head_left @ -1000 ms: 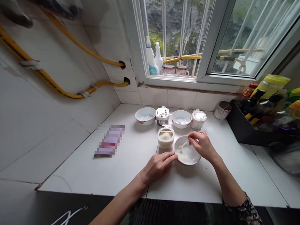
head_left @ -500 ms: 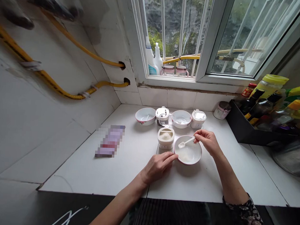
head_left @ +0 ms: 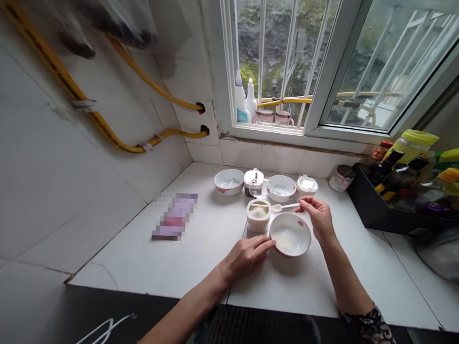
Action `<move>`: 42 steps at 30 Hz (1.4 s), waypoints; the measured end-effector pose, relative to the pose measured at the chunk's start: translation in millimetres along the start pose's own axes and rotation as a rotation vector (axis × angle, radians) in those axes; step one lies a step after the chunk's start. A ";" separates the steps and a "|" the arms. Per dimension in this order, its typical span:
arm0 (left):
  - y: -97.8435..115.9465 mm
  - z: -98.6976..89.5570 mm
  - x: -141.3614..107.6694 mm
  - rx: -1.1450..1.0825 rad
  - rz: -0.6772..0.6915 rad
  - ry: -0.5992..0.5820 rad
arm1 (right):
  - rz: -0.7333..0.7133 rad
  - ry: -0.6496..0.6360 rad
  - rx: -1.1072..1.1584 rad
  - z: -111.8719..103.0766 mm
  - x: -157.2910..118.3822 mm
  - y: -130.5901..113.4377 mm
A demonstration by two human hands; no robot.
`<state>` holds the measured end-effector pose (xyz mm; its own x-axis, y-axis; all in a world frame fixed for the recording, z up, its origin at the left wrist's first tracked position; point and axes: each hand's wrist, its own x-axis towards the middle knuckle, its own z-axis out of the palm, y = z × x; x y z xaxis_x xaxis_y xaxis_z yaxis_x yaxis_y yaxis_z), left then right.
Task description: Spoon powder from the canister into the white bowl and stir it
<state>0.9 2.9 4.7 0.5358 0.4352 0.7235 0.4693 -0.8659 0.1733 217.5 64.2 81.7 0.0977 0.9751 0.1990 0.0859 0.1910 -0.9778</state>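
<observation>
The front bowl [head_left: 297, 231] is sitting upright on the white counter [head_left: 134, 269], just beside the open jar [head_left: 257, 224]. The counter is running below the window [head_left: 284, 52], and a black box [head_left: 383, 219] is standing at its right, holding several bottles [head_left: 402, 174]. A blurred purple item [head_left: 176, 215] is lying on the left part. The left hand [head_left: 244, 256] is reaching in from the near side, its fingers extended and their tips touching the bowl's near-left rim. The right hand [head_left: 317, 216] is closing its thumb and fingers on the handle end of the spoon. Behind, 2 more bowls [head_left: 229, 182] are standing in a row with 2 white jars [head_left: 307, 185], 1 of them between the bowls. The open jar is holding pale granules. The white spoon [head_left: 287, 207] is pointing left beyond the front bowl's far rim, its scoop lying close to the open jar; whether they are touching, I cannot tell. Smallest of all, pale grains [head_left: 285, 244] are covering part of the front bowl's bottom.
</observation>
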 end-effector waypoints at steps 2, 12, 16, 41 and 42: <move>-0.2 0.6 -0.3 0.003 0.000 0.005 | -0.144 0.043 -0.074 11.9 -3.2 -4.1; 0.2 3.1 -1.2 0.023 -0.012 0.002 | -0.872 0.062 -0.520 31.3 -20.4 -1.1; -0.5 1.9 -1.2 0.023 -0.014 -0.008 | -0.445 0.057 -0.273 23.2 -15.7 -2.4; -0.2 -1.0 -4.3 0.032 -0.016 -0.027 | -0.113 -0.309 -0.440 -24.7 -13.8 3.9; -0.1 -1.0 -4.1 0.029 -0.015 -0.024 | -0.117 -0.300 -0.450 -23.9 -13.8 5.0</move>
<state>-2.0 0.9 2.3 0.5450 0.4539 0.7050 0.4973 -0.8519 0.1641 240.3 49.0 75.6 -0.2186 0.9523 0.2130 0.5012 0.2968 -0.8128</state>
